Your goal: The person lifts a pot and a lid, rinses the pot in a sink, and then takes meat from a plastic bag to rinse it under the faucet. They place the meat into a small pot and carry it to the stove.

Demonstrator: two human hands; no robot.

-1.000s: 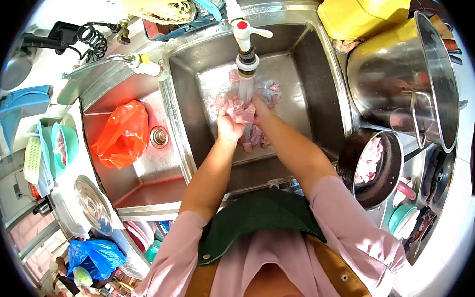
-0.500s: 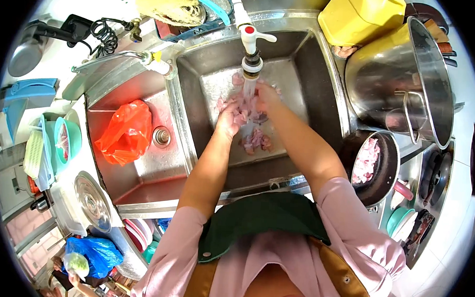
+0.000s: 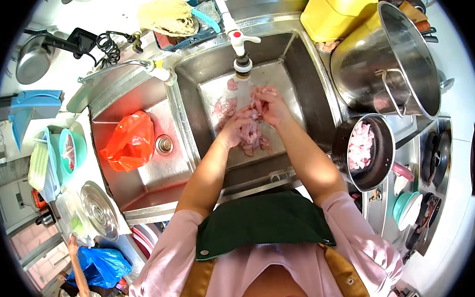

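Sink (image 3: 311, 91) is showing dull, smooth metal; tall pot (image 3: 363, 61) is gleaming, polished metal. Orange-red bag (image 3: 130, 142) is looking like crinkled, glossy plastic. Apron (image 3: 261, 222) is reading matt cloth. Meat pieces (image 3: 253, 139) are looking lumpy.

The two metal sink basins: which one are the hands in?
The larger basin, where left hand and right hand touch pink meat; the smaller basin holds a red plastic bag.

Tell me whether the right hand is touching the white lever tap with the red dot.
Apart. In the head view, grey metal sink floor shows between the right hand and the white lever tap.
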